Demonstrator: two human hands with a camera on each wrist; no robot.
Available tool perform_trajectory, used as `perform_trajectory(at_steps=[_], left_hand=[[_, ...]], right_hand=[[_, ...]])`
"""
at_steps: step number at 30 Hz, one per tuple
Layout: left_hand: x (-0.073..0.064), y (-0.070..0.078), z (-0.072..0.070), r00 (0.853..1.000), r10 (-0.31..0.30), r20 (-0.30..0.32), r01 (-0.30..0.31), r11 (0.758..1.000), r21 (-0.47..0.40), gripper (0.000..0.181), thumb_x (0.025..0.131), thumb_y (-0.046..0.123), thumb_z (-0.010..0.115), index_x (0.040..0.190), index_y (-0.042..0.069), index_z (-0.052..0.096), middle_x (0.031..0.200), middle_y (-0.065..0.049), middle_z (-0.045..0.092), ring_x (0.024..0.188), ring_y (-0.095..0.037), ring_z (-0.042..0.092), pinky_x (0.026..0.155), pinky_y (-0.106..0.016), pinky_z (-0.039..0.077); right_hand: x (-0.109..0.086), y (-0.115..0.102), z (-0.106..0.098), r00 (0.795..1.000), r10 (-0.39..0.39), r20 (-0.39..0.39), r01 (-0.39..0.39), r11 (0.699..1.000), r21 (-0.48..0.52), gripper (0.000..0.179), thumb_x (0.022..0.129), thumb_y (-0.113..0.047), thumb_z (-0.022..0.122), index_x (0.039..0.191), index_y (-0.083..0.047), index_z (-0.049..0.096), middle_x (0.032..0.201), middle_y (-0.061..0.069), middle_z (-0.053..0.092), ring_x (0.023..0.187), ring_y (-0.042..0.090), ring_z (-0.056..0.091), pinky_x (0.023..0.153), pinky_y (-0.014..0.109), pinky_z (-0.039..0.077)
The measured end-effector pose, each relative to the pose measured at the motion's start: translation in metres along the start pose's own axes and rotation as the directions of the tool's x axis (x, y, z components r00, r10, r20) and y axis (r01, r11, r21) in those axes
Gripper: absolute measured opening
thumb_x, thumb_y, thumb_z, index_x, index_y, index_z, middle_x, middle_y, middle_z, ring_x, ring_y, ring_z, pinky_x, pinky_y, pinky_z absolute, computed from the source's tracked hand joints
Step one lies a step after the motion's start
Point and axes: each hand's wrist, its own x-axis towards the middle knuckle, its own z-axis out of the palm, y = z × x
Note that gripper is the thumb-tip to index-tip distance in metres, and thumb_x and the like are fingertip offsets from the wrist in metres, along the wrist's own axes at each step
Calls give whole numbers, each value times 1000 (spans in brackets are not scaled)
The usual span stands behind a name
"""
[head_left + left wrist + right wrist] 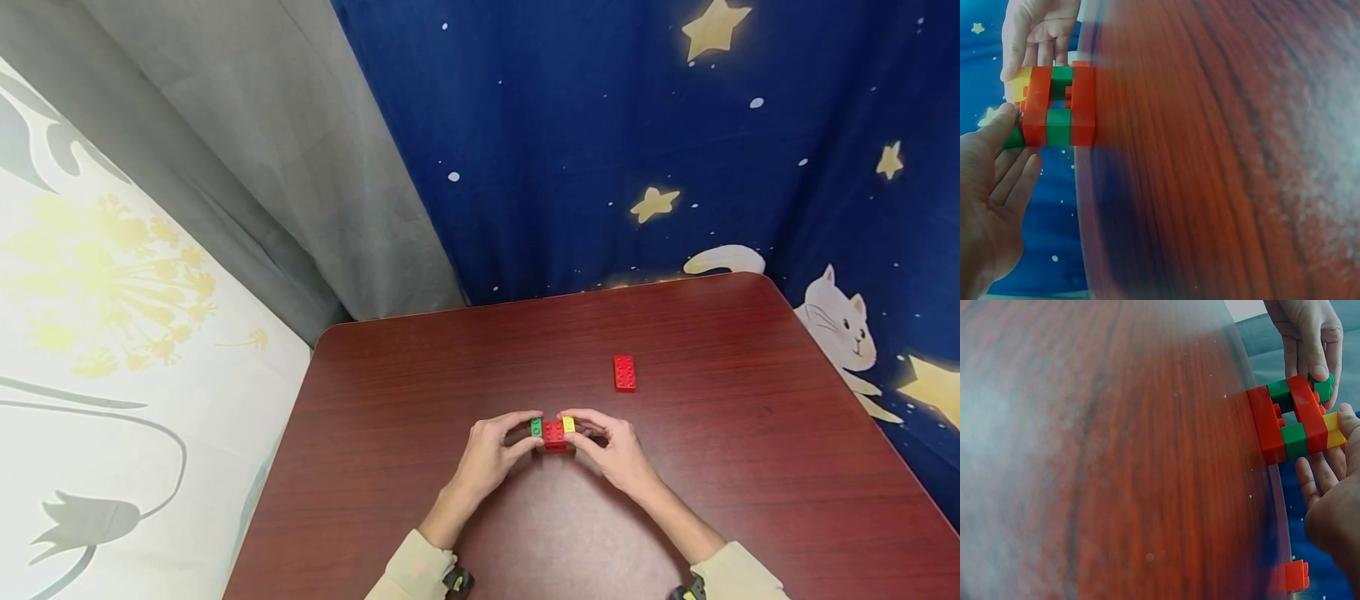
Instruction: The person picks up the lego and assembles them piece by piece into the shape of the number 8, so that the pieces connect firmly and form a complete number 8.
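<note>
A small stack of toy building bricks stands on the table, with a red brick (554, 432) on top in the head view. Seen from the side in the left wrist view, it has a lower red brick (1084, 106), green bricks (1059, 127) with a gap between them, then an upper red brick (1036, 106). My left hand (486, 454) pinches a green brick (536, 427) at the stack's upper left end. At the upper right end, my right hand (617, 454) pinches a yellow brick (568, 424) between thumb and fingers.
A loose red brick (624, 373) lies farther back on the dark red wooden table (390, 400), right of the stack. Behind the table hang a blue star-patterned curtain (555, 150) and a grey curtain (285, 142). A white patterned cloth (112, 333) is at left.
</note>
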Motion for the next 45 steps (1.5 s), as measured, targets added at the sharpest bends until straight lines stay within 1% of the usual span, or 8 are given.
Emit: perform_trajectory(at_steps=[8,14,19,25,30,33,41,45], left_hand=[[-1,0,2,1000,-1,-7,1,1000,26,40,91,24,85,129,13,77,120,-4,78,107,-20,76,84,-34,64],[-1,0,1,1000,-1,10,0,999,39,42,93,26,84,132,13,75,123,-3,77,109,-19,76,87,-35,64],[-2,-1,-1,999,-33,30,34,999,-31,45,95,26,82,135,10,73,127,-1,75,112,-15,74,91,-33,62],[-4,-4,1,997,-76,-22,72,989,-130,33,95,23,82,124,10,79,117,2,78,106,-9,75,87,-25,61],[-6,-6,6,994,-94,-62,82,982,-168,32,93,25,83,122,10,80,114,2,79,103,-7,75,85,-25,62],[-6,-6,8,992,-107,-66,92,978,-190,34,94,25,82,123,8,80,115,2,79,103,-7,75,86,-26,62],[-6,-7,11,994,-68,-88,51,981,-185,33,94,22,82,123,7,79,115,0,79,101,-11,76,85,-28,63],[-6,-7,10,995,-58,-79,43,982,-184,33,94,20,83,123,5,79,114,-2,79,100,-15,77,83,-30,63]], right_hand=[[0,-1,0,1000,7,2,-7,1000,-10,31,94,-6,82,124,-13,77,106,3,80,85,19,75,74,20,57],[0,0,0,1000,2,1,-2,1000,-2,31,94,-6,82,124,-13,77,105,3,80,84,20,75,73,19,56],[-1,2,1,1000,7,7,-7,1000,-8,32,94,-6,82,125,-12,77,107,3,80,86,19,76,73,22,58],[-1,-2,2,1000,1,-1,-2,1000,-23,31,93,-1,81,123,-8,77,108,8,80,87,19,76,74,23,58],[-1,2,2,1000,2,8,-2,1000,2,33,94,-4,81,126,-12,77,109,4,80,87,19,76,75,23,58],[-1,2,1,1000,-2,5,2,1000,6,34,93,-3,81,126,-11,76,109,5,80,86,19,76,75,21,58],[0,2,-1,1000,21,12,-21,1000,-1,31,95,-8,81,125,-15,77,108,2,80,87,17,75,75,18,56],[0,1,-2,1000,22,16,-22,1000,6,31,95,-8,81,125,-14,77,107,3,80,87,16,75,75,18,56]])
